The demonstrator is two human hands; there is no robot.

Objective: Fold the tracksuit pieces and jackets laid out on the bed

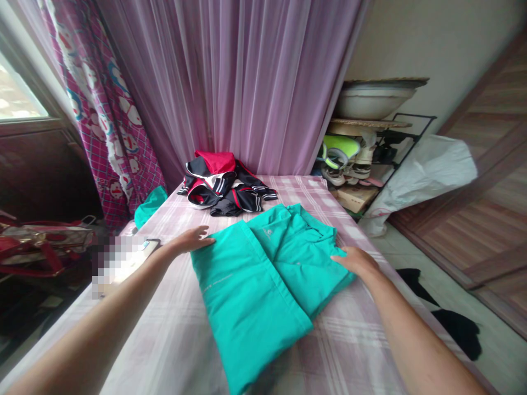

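A teal garment, partly folded, lies on the plaid-covered surface. One wide panel is laid over its left part, and small light lettering shows on it. At the garment's upper left corner is my left hand, its thumb side on the cloth and its fingers somewhat bent and apart. My right hand is at the right edge, with thumb and fingers pinched on the teal cloth near the collar side.
Behind the garment lies a pile of dark, red and white clothes. A pixelated item and another teal cloth are at the left. Purple curtains hang behind; a shoe rack stands at the right.
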